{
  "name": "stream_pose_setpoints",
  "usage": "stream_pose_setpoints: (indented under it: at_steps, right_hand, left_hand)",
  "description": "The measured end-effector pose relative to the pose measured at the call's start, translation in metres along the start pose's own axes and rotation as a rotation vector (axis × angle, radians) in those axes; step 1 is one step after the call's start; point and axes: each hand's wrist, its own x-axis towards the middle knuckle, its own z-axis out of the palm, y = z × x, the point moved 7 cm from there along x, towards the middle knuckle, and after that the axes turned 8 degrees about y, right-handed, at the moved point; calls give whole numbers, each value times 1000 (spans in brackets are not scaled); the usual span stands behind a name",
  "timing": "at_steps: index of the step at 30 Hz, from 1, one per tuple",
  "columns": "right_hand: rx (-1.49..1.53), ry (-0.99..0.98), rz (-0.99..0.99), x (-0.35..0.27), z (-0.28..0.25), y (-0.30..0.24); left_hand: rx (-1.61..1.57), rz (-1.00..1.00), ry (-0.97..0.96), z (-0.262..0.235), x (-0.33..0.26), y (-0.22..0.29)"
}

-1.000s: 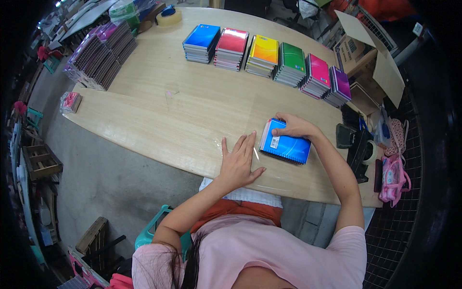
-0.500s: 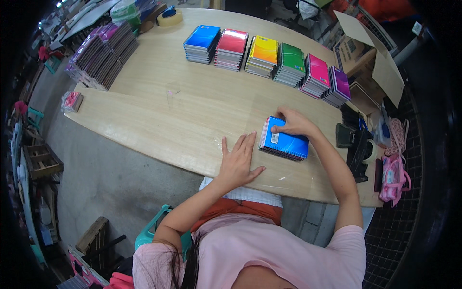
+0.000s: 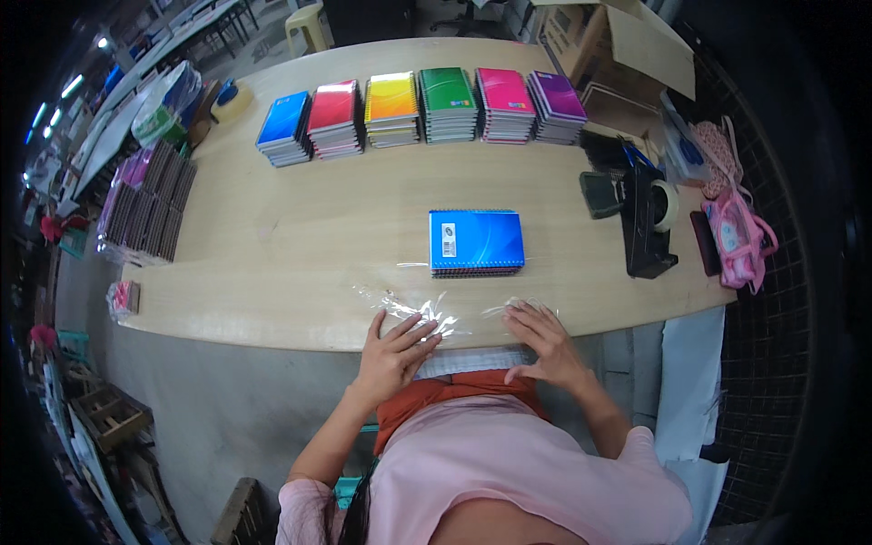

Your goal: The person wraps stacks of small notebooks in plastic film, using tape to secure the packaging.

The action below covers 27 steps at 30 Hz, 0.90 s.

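A short stack of spiral notebooks (image 3: 481, 238), blue cover with a white label on top, lies flat near the middle of the table. Between it and the near table edge is a sheet or bag of clear plastic film (image 3: 442, 320), its outline hard to make out. My left hand (image 3: 392, 356) has its fingers spread at the film's left part. On the other side, my right hand (image 3: 548, 348) rests with fingers stretched out at the table edge, touching or just above the film. Neither hand is on the notebooks.
Along the far side stand notebook stacks with blue (image 3: 286, 123), red, yellow, green, pink and purple (image 3: 558, 98) covers. Plastic-wrapped notebooks (image 3: 145, 204) sit at the left. At the right are a tape dispenser (image 3: 647, 232), an open cardboard box (image 3: 595, 50) and a pink pouch (image 3: 734, 238).
My right hand has let go of the blue-topped notebooks and come back to the near edge. My left hand has moved back too. The view has turned to the right.
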Motion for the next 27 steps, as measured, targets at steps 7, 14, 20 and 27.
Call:
stream_pose_setpoints:
  at_steps: [7, 14, 20, 27]
  right_hand:
    - [98, 359, 172, 1, -17, 26]
    - [219, 343, 474, 36, -4, 70]
    - [66, 296, 424, 40, 2, 63]
    - [88, 283, 453, 41, 2, 63]
  left_hand:
    - [-751, -659, 357, -10, 51, -42]
    - [-361, -576, 122, 36, 69, -62]
    - [-452, -659, 87, 37, 72, -56]
    - [-477, -668, 114, 31, 70, -49]
